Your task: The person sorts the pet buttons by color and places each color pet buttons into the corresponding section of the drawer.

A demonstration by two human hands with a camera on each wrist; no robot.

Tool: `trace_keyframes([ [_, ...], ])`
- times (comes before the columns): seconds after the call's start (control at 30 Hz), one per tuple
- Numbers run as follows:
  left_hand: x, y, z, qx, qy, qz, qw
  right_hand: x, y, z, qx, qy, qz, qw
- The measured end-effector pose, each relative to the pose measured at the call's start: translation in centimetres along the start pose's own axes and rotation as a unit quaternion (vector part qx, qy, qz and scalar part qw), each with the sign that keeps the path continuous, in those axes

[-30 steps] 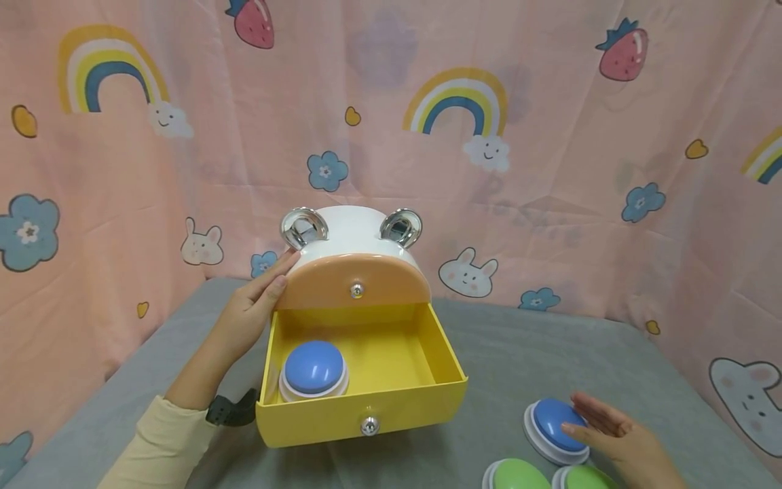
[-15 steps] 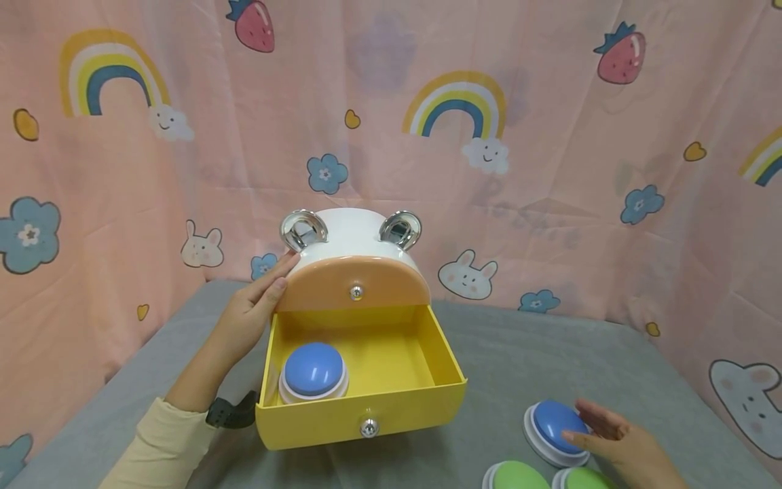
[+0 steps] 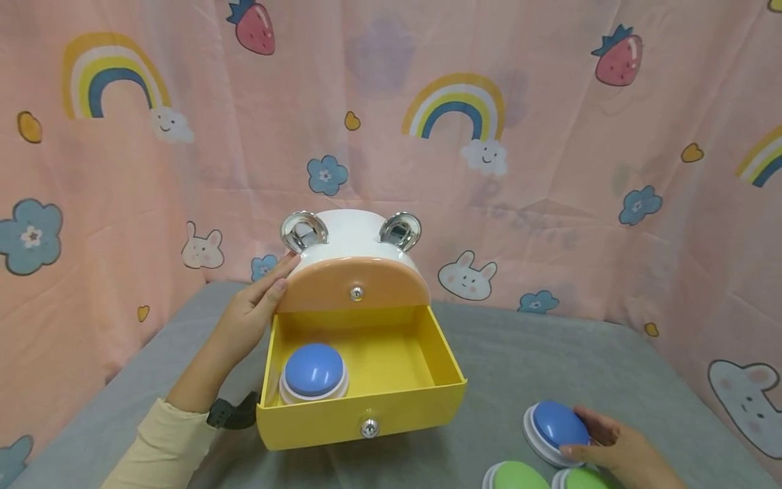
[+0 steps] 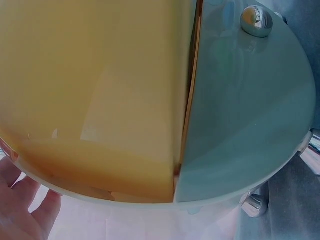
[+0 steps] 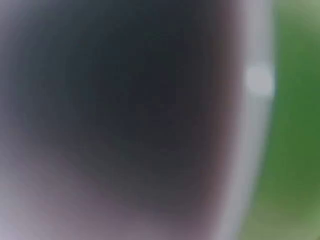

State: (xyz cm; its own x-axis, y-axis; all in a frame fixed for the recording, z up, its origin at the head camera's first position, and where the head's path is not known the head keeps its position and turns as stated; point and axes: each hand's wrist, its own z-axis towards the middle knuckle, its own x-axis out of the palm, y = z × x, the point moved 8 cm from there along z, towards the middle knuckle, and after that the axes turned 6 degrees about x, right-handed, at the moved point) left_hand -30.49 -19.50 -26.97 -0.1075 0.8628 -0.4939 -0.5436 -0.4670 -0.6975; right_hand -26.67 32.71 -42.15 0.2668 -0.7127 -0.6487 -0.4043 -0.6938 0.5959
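A white round cabinet (image 3: 354,234) with silver ears stands mid-table in the head view. Its yellow drawer (image 3: 403,411) is pulled out, and one blue dome button (image 3: 313,370) sits inside at the left. My left hand (image 3: 244,316) rests against the cabinet's left side, fingers extended; its fingertips (image 4: 47,210) show by the white rim in the left wrist view. At the lower right, my right hand (image 3: 620,445) grips another blue dome button (image 3: 554,426) on the table, thumb at the near side and fingers at the far side. The right wrist view is heavily blurred.
Two green dome buttons (image 3: 519,475) lie just in front of the right-hand blue one, cut by the frame's bottom. An orange upper drawer (image 3: 357,278) is closed; a teal panel with a knob (image 4: 256,21) lies below the yellow drawer. A patterned pink curtain (image 3: 550,204) hangs behind.
The right hand's thumb has come down and its fingers have closed in around the blue button on the table. My left hand and the cabinet have stayed in place.
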Motion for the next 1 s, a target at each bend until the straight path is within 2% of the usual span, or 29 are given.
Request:
trace_keyframes([
  [0.17, 0.0, -0.1, 0.0, 0.007, -0.004, -0.003, 1.0, -0.3, -0.1, 0.3, -0.015, 0.005, 0.004, 1.0],
  [0.3, -0.1, -0.2, 0.0, 0.009, -0.006, 0.0, 0.9999, -0.5, -0.5, 0.8, -0.018, 0.021, 0.028, 0.999],
  [0.53, 0.0, -0.2, 0.0, 0.005, -0.002, 0.008, 0.9999, 0.0, -1.1, 1.4, -0.035, 0.04, 0.056, 0.997],
  [0.8, 0.0, -0.1, -0.1, 0.004, -0.006, 0.004, 1.0, 0.3, -0.5, 1.5, -0.05, 0.034, 0.052, 0.997],
  [1.0, 0.0, -0.1, 0.0, 0.006, -0.005, 0.002, 1.0, 0.2, 0.0, 1.4, -0.068, 0.037, 0.027, 0.997],
])
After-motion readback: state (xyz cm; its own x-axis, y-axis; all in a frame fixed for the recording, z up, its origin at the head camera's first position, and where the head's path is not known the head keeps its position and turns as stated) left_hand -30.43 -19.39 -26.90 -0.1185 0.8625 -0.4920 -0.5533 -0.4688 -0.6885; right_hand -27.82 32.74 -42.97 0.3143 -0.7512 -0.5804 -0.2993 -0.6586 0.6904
